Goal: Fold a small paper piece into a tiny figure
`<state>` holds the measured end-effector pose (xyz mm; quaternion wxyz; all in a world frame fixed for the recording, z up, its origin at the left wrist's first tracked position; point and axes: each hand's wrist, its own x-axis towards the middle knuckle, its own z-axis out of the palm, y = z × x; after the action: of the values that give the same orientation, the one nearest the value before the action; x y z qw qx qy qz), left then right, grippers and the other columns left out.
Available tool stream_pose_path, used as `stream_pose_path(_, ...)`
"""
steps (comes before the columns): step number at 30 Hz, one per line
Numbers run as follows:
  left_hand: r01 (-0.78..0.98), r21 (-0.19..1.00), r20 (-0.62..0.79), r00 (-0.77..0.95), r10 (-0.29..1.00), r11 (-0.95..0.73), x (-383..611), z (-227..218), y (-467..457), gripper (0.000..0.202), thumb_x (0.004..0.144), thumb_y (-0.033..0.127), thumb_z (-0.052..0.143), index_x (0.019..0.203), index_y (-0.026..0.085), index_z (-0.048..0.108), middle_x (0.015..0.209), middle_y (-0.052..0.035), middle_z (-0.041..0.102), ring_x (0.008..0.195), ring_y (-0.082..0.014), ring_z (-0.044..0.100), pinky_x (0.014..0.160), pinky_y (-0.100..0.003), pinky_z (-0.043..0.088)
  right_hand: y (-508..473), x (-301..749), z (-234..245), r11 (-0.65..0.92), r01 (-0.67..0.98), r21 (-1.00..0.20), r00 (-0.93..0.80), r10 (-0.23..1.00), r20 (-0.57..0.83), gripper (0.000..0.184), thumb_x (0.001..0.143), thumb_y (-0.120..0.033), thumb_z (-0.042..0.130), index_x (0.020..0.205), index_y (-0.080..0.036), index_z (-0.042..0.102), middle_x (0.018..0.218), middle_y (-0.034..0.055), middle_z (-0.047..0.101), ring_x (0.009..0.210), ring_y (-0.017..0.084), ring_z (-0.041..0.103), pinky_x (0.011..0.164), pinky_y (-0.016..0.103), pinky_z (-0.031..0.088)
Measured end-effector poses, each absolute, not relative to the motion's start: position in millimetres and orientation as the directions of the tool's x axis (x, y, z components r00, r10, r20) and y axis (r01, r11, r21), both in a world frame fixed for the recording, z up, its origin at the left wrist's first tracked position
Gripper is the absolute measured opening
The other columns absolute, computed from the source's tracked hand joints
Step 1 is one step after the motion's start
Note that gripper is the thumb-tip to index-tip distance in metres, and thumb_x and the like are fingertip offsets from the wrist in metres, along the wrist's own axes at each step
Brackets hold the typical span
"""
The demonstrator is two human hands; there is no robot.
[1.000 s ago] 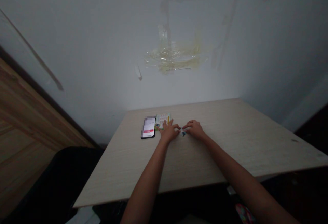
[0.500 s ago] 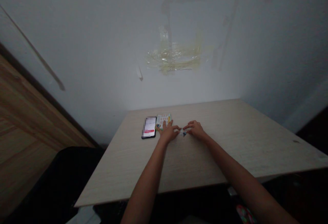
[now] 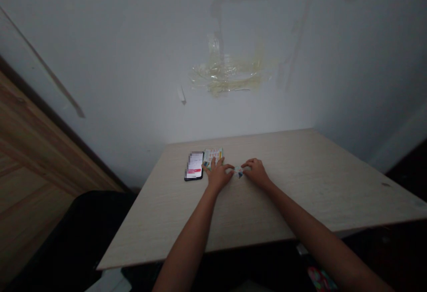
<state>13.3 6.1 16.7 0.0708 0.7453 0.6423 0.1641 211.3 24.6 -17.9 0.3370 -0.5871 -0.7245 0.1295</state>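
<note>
Movement: right hand (image 3: 256, 172) is easing a little rightward, widening the gap between the two hands since the earlier frame.
Left hand (image 3: 218, 175): is resting palm-down with fingers spread, the index reaching toward the paper; grip cannot be told.
Right hand: is curving its fingers, tips beside the paper; grip cannot be told.
Item: small blue-and-white paper piece (image 3: 238, 172) is lying on the table between both hands.
Surroundings: black smartphone (image 3: 194, 165) is lying at 9 o'clock from the paper piece, printed card (image 3: 212, 158) at 10 o'clock, both on the pale wood-grain table (image 3: 300, 194).
Wall: yellowed tape residue (image 3: 227, 74) is clinging at 12 o'clock.
</note>
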Motion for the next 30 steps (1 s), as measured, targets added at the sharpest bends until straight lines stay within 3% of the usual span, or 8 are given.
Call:
stream_pose_path(9, 0.922, 0.341, 0.255, 0.097, 0.962, -0.183, 23.7, 11.3, 4.7, 0.016, 0.083, 0.042, 0.064, 0.092, 0.035, 0.074, 0.148, 0.0032, 0.048, 0.143, -0.0367, 0.024, 0.107, -0.076, -0.003, 24.0, 209.8, -18.6, 0.289, 0.764, -0.577, -0.096, 0.935, 0.341, 0.02, 0.075, -0.027, 0.067, 0.091, -0.022, 0.078, 0.106, 0.0085, 0.065, 0.109, 0.024, 0.054, 0.099, 0.037, 0.038)
stream_pose_path(22, 0.907, 0.401, 0.172, 0.06, 0.983, -0.126, 27.8, 11.2, 6.7, 0.016, 0.082, 0.038, 0.066, 0.095, 0.03, 0.073, 0.148, -0.0005, 0.048, 0.143, -0.0338, 0.025, 0.11, -0.073, 0.004, 24.9, 210.7, -17.9, 0.293, 0.742, -0.603, -0.096, 0.937, 0.337, 0.023, 0.073, -0.023, 0.067, 0.093, -0.024, 0.077, 0.109, 0.007, 0.066, 0.112, 0.024, 0.053, 0.099, 0.037, 0.037)
stream_pose_path(27, 0.869, 0.469, 0.232, 0.053, 0.971, -0.159, 26.7, 3.9, 11.1, 0.012, 0.082, 0.035, 0.067, 0.091, 0.029, 0.072, 0.145, -0.0003, 0.051, 0.142, -0.0322, 0.027, 0.111, -0.073, 0.004, 23.3, 209.9, -16.0, 0.299, 0.747, -0.594, -0.099, 0.933, 0.345, 0.026, 0.075, -0.027, 0.067, 0.098, -0.022, 0.075, 0.106, 0.0077, 0.068, 0.112, 0.025, 0.053, 0.1, 0.037, 0.036)
stream_pose_path(30, 0.857, 0.489, 0.237, 0.05, 0.97, -0.164, 25.3, 0.6, 13.1, 0.011, 0.081, 0.034, 0.068, 0.09, 0.029, 0.072, 0.145, -0.0004, 0.051, 0.143, -0.032, 0.027, 0.111, -0.072, 0.004, 22.5, 209.4, -15.2, 0.302, 0.745, -0.596, -0.089, 0.929, 0.359, 0.021, 0.076, -0.031, 0.068, 0.092, -0.022, 0.077, 0.106, 0.0081, 0.068, 0.111, 0.025, 0.054, 0.1, 0.038, 0.037)
